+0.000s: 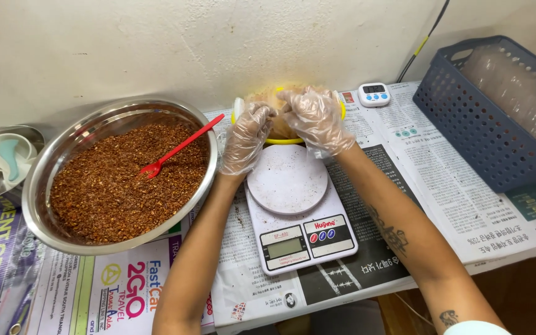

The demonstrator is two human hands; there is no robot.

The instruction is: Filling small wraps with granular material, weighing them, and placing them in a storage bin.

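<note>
Two hands in clear disposable gloves, the left hand (246,138) and the right hand (314,118), meet with fingers pinched together on the mouth of a small clear bag of red flakes (278,124), held over a yellow tray (288,140) at the wall, just beyond one white digital kitchen scale (296,208) whose round platform stands bare. Sealing such a bag well probably calls for pressing the air out and keeping flakes off the closure. To the left sits one steel bowl (122,177) of crushed red chili with one red plastic spoon (178,147) in it; to the right, one white timer (374,94) and one blue basket (491,118) on newspaper (442,186).
</note>
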